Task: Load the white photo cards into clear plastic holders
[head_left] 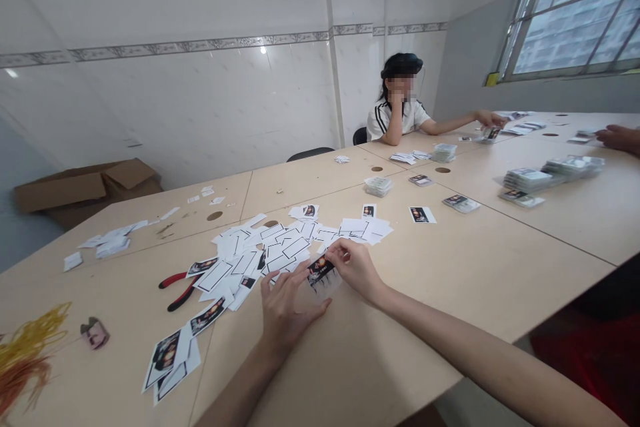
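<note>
A clear plastic sleeve [327, 288] with a dark printed card [321, 268] at its upper part is held between my two hands, over the table's near side. My left hand [287, 307] holds the sleeve's left side, thumb along the bottom and fingers along the top. My right hand [355, 267] pinches the upper right edge of the card. Just beyond my hands lies a loose heap of white black-bordered cards [285, 247]. More printed cards [167, 353] overlap at the near left.
Red-handled pliers [183, 290] lie by the heap. Yellow cord [37, 333] is at the far left. Stacks of sleeved cards [527, 180] stand on the right. A person [405, 113] sits across the table [425, 293]; another person's hand [620, 138] shows at the right edge.
</note>
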Motion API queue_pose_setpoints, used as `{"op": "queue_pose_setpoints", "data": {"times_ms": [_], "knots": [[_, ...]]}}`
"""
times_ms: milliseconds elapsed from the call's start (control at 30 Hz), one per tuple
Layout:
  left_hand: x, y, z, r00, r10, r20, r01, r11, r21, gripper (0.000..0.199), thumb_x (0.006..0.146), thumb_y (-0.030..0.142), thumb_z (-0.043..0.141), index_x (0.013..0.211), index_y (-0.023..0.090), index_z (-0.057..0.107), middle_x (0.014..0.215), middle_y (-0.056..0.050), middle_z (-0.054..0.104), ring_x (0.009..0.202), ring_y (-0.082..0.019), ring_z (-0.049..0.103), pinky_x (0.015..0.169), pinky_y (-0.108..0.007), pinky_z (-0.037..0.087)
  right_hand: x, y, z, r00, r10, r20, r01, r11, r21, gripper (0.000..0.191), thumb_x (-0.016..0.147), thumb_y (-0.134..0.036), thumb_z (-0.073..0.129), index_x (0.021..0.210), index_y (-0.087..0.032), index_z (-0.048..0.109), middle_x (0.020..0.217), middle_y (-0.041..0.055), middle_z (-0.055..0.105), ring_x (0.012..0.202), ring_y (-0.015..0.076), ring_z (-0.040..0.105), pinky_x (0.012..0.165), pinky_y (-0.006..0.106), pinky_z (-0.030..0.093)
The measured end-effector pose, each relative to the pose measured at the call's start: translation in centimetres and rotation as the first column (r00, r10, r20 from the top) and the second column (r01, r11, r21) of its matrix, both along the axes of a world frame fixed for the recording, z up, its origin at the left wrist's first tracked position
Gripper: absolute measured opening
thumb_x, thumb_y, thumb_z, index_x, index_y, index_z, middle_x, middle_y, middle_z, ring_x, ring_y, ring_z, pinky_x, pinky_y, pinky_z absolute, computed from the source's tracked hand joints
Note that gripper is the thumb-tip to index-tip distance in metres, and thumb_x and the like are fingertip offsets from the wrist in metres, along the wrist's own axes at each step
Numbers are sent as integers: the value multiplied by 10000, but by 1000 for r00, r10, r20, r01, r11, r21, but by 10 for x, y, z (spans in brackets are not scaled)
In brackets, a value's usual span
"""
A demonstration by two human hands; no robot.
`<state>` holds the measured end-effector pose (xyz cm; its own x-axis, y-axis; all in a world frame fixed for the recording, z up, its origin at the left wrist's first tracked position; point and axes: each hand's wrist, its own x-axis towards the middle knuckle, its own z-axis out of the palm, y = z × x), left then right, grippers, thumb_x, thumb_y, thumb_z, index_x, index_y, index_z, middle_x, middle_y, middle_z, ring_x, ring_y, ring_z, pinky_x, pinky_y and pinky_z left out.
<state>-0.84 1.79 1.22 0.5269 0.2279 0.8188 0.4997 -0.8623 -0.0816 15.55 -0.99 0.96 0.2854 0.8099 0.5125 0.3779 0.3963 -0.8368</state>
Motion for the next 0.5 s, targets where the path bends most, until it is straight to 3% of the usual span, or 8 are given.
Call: {"op": "queue_pose_setpoints", "data": {"times_ms": [500], "knots": [[2,-2,2,1000,-10,1,10,1000,11,386,619,317,641,956,205,488,943,-70,659,719,-189,613,791,-387,344,0,2,-2,1000,-20,-3,20,999,-31,102,725,-220,484,677,-172,561,623,8,580,542,101,497,502,205,395]]}}
